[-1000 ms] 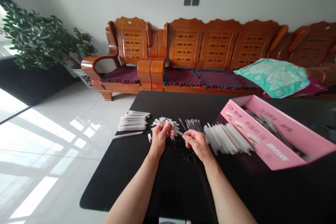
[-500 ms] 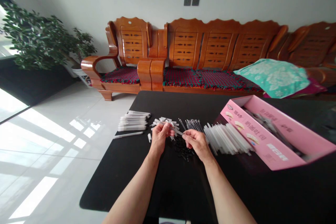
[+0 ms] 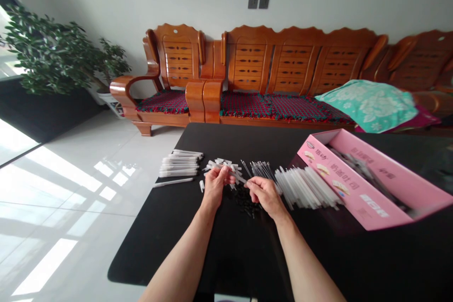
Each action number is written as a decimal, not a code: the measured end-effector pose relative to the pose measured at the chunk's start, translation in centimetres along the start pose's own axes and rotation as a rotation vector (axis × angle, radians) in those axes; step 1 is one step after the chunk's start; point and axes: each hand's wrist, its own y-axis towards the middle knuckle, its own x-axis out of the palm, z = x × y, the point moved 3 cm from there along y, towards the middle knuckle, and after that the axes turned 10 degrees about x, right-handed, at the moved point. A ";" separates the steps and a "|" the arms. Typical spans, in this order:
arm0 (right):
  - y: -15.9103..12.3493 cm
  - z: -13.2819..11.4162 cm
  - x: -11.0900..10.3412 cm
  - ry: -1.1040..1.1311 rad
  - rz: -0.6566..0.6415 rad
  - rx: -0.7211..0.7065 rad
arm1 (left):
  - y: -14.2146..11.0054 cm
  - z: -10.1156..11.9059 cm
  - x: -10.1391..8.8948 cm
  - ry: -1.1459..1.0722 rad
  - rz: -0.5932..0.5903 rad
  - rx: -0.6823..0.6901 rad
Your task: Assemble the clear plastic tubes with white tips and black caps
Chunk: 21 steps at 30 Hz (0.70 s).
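Tube [image 3: 238, 178] bridges the gap from left hand [image 3: 214, 187] to right hand [image 3: 265, 193].

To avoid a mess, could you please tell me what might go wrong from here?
The slim whitish plastic-looking tube between the left hand and right hand might slip among the small black plastic-looking cylinders nearby. The right hand might also scatter the loose, long translucent plastic-looking tubes close beside it.

Head-worn view, facing forward and down, over table [image 3: 159, 231]
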 end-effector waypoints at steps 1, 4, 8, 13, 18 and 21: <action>0.0 0.0 0.0 0.018 0.011 0.010 | 0.0 0.0 0.0 0.003 -0.001 -0.001; 0.0 0.0 -0.1 0.058 0.023 0.039 | 0.0 0.1 0.0 0.003 0.001 0.000; -0.1 -0.2 0.0 -0.013 -0.008 -0.004 | 0.1 0.1 0.0 -0.001 0.004 -0.006; 0.1 0.2 -0.1 0.048 0.056 0.014 | 0.0 0.0 0.0 0.010 0.014 -0.008; 0.3 0.6 -0.4 0.056 0.101 0.033 | 0.3 -0.1 -0.4 -0.006 0.037 0.002; 0.2 0.6 -0.9 -0.083 0.120 0.037 | 0.5 -0.1 -0.7 -0.009 0.049 0.011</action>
